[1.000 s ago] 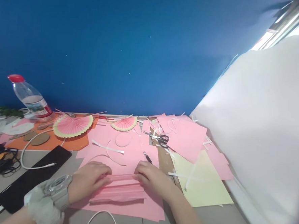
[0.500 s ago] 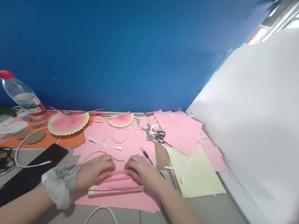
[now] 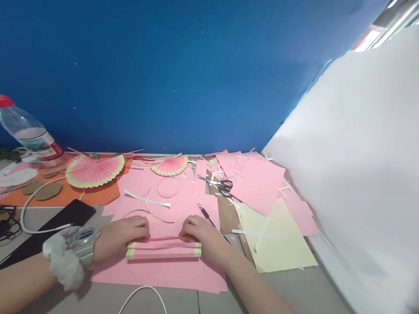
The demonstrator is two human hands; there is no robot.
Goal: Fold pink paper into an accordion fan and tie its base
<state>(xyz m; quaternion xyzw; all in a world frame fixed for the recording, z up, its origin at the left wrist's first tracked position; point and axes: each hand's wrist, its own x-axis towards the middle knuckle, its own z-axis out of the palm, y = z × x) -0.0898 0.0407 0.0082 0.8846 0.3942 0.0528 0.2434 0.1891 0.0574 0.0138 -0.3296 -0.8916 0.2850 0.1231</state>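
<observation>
A pleated pink paper (image 3: 164, 253) with pale yellow-green ends lies in front of me on larger pink sheets (image 3: 159, 278). My left hand (image 3: 134, 232), with a watch (image 3: 86, 237) and a white scrunchie on its wrist, has its fingers curled over the left part of the far edge. At the right part of that edge my right hand (image 3: 198, 232) presses with bent fingers. The fingertips of both hands are partly hidden. Just beyond the right hand lies a black pen (image 3: 206, 213).
Two pink pleated fans (image 3: 95, 170) lie at the back left, near a tilted-looking bottle (image 3: 36, 139). Scissors (image 3: 222, 184) and pink scraps lie at the back right, beside a pale yellow sheet (image 3: 278, 242). A black phone (image 3: 59, 223) and white cables are on the left.
My hands have spread apart along the pleated paper, the left one sliding toward its left end. The folded strip now looks flatter and squarer to me. The view has shifted slightly.
</observation>
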